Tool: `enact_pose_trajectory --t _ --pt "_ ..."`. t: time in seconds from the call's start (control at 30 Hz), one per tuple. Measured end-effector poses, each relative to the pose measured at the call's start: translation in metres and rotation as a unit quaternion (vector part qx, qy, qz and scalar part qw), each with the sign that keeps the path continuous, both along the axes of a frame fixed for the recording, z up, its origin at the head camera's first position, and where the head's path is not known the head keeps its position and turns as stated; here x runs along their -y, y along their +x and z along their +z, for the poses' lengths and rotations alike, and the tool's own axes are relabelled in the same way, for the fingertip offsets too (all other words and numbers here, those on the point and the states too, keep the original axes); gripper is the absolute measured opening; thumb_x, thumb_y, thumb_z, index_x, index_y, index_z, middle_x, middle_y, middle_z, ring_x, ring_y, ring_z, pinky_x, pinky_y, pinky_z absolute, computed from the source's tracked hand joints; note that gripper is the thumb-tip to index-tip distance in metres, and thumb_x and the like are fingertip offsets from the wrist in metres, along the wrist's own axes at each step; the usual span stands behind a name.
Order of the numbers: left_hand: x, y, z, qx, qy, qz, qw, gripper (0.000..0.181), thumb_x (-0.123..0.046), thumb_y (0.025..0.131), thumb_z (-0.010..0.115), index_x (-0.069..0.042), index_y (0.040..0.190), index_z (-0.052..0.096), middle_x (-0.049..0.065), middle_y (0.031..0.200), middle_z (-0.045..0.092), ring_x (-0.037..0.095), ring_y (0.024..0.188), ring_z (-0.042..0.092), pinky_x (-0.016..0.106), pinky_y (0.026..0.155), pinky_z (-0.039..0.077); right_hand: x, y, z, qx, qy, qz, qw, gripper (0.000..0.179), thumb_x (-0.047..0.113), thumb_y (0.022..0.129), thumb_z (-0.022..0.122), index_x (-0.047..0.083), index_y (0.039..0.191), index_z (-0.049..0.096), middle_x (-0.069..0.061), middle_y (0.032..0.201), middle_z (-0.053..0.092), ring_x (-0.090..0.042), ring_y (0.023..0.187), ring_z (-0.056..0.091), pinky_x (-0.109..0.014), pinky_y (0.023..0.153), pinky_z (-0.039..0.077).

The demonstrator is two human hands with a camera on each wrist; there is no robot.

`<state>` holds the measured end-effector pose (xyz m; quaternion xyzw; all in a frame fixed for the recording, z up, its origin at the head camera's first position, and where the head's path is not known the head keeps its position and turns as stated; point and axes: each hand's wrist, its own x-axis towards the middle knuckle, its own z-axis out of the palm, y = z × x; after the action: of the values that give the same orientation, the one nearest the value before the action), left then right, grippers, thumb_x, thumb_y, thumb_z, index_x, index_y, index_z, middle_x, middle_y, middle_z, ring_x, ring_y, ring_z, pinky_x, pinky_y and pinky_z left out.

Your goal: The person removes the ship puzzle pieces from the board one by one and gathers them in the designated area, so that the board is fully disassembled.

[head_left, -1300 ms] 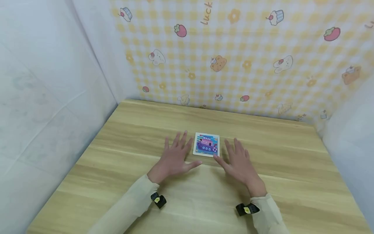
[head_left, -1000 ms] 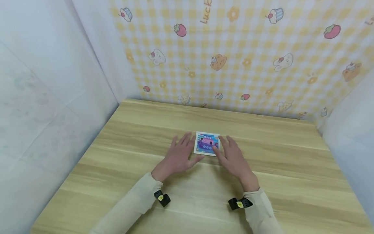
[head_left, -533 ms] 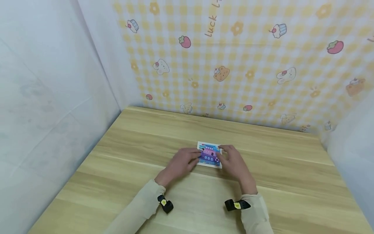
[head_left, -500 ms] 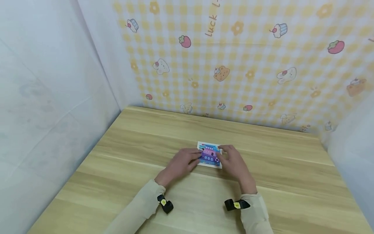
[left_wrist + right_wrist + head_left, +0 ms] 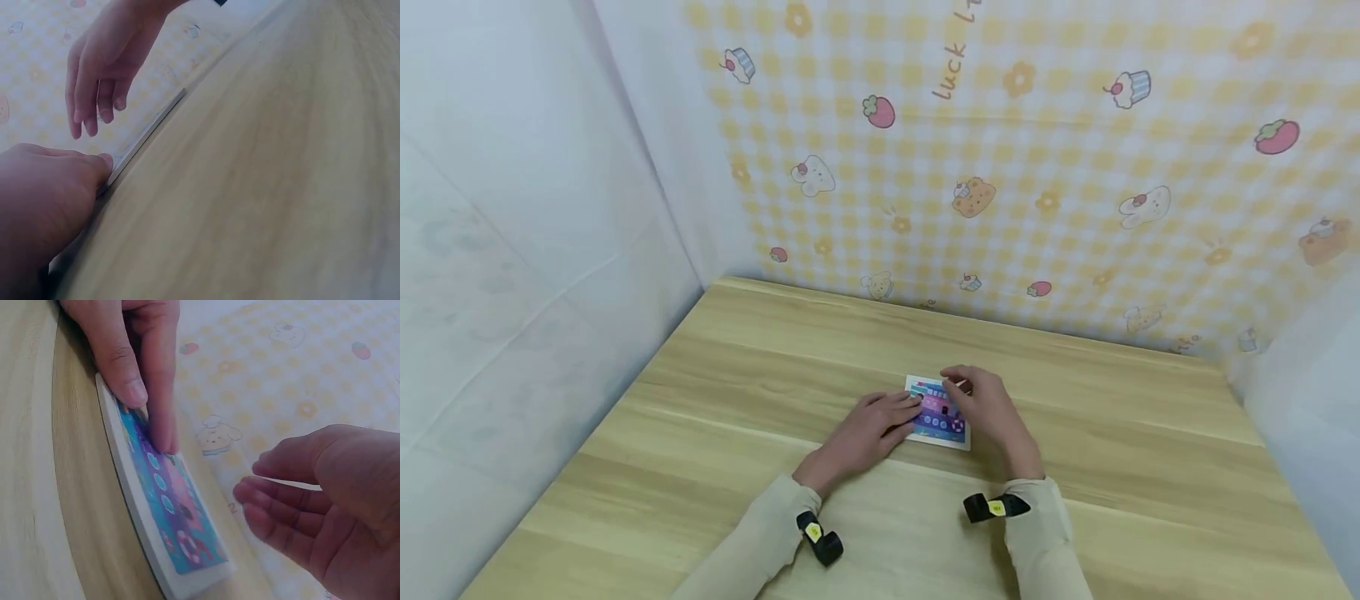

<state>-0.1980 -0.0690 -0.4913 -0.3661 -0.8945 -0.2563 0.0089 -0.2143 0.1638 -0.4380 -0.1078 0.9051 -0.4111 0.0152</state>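
A flat square picture board [image 5: 938, 423] with a white border lies on the wooden table; a pink and purple ship with a life ring is printed on it. My left hand [image 5: 867, 429] rests on its left side, fingers laid over the picture and thumb by the near left corner. In the right wrist view, that thumb and a straight finger press on the board [image 5: 178, 512]. My right hand [image 5: 988, 410] hovers over the board's right side with bent fingers and nothing in them. A gap shows between the right hand [image 5: 115, 53] and the board's edge [image 5: 147, 134] in the left wrist view.
The wooden table [image 5: 760, 358] spreads out around the board. Behind it hangs a yellow checked cloth [image 5: 1000, 150] with cartoon prints. White sheets close off the left and right. Black bands with small yellow labels sit on both wrists.
From spread beside the board, both hands came in to its sides. My left fingers now lie further over the picture, while my right hand has lifted off the right edge and shifted left.
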Motion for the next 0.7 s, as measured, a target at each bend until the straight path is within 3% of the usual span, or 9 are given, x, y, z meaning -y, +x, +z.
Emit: enact_pose_trajectory --t 0.13,0.33,0.7 --pt "-0.001 0.001 -0.005 0.005 0.001 0.0 1.0 0.044 -0.031 0.111 0.049 -0.013 0.151 0.054 -0.001 0.156 0.05 0.019 0.15 0.039 0.049 0.124 0.028 0.008 -0.009 -0.018 0.006 -0.039 -0.015 0.9991 0.027 0.01 0.104 0.06 -0.002 0.126 0.07 -0.017 0.109 0.071 -0.018 0.073 0.063 -0.026 0.059 0.055" --pt "0.0 -0.001 -0.01 0.008 -0.001 0.007 0.9999 0.044 -0.032 0.111 0.051 -0.013 0.15 0.056 -0.002 0.156 0.051 0.017 0.149 0.039 0.048 0.124 0.028 0.018 -0.017 -0.043 -0.022 -0.042 -0.03 0.9984 0.022 0.007 0.103 0.063 -0.002 0.12 0.074 -0.015 0.105 0.071 -0.015 0.073 0.059 -0.024 0.061 0.049" --pt "0.003 -0.011 -0.01 0.002 0.016 0.005 0.9999 0.044 -0.031 0.11 0.052 -0.011 0.149 0.056 0.0 0.155 0.051 0.018 0.149 0.04 0.048 0.123 0.029 0.02 -0.026 -0.046 -0.023 -0.003 -0.025 0.9994 0.022 0.009 0.096 0.073 0.001 0.116 0.078 -0.011 0.099 0.069 -0.02 0.079 0.058 -0.028 0.067 0.048"
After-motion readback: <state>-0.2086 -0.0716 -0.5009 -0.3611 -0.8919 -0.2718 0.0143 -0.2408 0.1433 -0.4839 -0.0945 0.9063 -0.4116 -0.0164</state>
